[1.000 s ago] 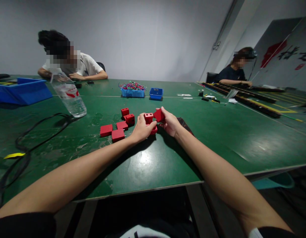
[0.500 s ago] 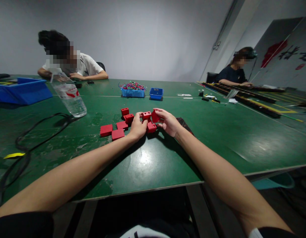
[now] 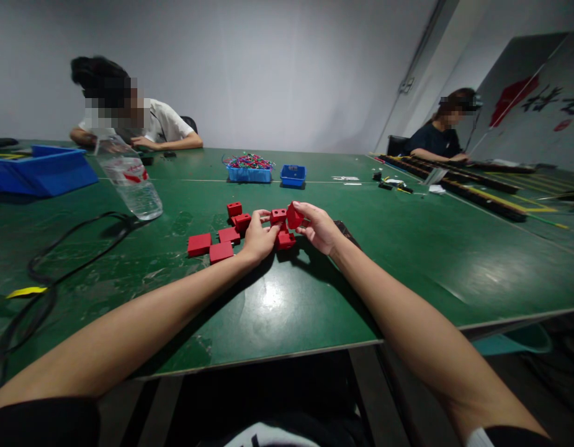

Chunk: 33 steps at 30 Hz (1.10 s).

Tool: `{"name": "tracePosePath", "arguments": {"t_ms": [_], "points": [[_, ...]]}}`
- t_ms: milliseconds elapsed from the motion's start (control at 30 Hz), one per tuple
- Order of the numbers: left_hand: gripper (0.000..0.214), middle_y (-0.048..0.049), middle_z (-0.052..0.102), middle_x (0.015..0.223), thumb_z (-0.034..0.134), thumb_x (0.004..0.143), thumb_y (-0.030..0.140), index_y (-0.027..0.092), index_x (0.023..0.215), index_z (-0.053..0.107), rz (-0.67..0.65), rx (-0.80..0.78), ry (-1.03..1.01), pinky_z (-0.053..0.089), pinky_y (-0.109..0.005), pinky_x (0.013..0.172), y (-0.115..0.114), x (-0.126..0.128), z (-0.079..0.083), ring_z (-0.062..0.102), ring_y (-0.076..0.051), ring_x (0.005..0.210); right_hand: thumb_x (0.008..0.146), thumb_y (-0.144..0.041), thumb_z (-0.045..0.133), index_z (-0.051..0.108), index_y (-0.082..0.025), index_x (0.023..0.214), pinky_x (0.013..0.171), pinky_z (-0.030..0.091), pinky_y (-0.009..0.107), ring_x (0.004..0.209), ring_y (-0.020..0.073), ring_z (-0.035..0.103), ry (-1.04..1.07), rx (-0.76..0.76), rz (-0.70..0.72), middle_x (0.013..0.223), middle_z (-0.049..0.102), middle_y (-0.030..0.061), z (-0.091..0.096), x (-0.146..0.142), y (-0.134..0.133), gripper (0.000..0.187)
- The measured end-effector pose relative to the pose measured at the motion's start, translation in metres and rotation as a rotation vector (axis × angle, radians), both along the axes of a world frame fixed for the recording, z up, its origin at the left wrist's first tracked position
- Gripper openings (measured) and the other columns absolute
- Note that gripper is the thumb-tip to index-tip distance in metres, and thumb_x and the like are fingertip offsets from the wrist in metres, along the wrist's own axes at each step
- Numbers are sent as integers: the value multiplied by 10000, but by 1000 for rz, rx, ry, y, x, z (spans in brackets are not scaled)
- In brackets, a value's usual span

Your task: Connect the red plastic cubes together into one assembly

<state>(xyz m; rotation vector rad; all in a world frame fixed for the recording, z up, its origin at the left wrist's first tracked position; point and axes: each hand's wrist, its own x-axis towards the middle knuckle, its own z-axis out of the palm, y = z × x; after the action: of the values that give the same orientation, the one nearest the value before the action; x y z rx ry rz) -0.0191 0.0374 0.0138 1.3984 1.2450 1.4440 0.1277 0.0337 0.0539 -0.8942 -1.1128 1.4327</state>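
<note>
In the head view, my left hand (image 3: 259, 237) is closed around the left side of a red block with two holes (image 3: 278, 215) in its top. My right hand (image 3: 318, 227) pinches another red block (image 3: 294, 215), tilted and raised just right of the first. Below them, a third red block (image 3: 285, 241) sits close to my left thumb; whether it touches the upper one I cannot tell. Left of my left hand, several loose red blocks (image 3: 221, 252) lie on the green table (image 3: 314, 310), a few with thin pins showing. My fingers partly hide the held blocks.
A dark flat object (image 3: 346, 233) lies behind my right wrist. Further back stand a blue tray of colourful wires (image 3: 249, 174) and a small blue bin (image 3: 293, 176). On the left are a tilted water bottle (image 3: 131, 177), a black cable (image 3: 49, 292) and a large blue bin (image 3: 42, 172). Two people sit beyond.
The block in my left hand has shifted slightly right. My right hand has raised and turned its block a little. The loose blocks have stayed put.
</note>
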Motion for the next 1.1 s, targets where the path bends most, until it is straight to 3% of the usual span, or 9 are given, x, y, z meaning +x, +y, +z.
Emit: {"name": "tracePosePath", "arguments": {"t_ms": [200,400,767,1100], "points": [[298,-85,639,1041,652,796,128,166,1025,465,0,-41,-18,571,-308,744,1,0,-1,686,-145,799,629,-476,783,663,-192,798,497,391,192,581,76,547,-1,47,2,707,646,-25,3,-2,-4,352],[307,-29,652,828,642,801,132,172,1048,464,-44,-73,-27,578,-329,707,3,0,-3,692,-164,750,613,-475,801,658,-174,772,486,406,174,558,64,556,-106,67,-50,695,657,-18,3,-5,-7,369],[360,-49,641,920,610,787,107,184,1087,427,-66,-32,-2,577,-310,683,1,1,-2,690,-153,732,705,-349,792,563,-168,877,473,481,183,538,87,610,-129,-37,-41,748,666,15,6,-6,-7,338],[436,-49,616,996,552,793,93,212,1171,370,-155,36,-48,584,-296,699,-6,2,2,702,-150,775,739,-392,754,547,-189,1055,396,398,153,573,99,619,-250,-5,106,837,704,42,11,0,-11,429]]}}
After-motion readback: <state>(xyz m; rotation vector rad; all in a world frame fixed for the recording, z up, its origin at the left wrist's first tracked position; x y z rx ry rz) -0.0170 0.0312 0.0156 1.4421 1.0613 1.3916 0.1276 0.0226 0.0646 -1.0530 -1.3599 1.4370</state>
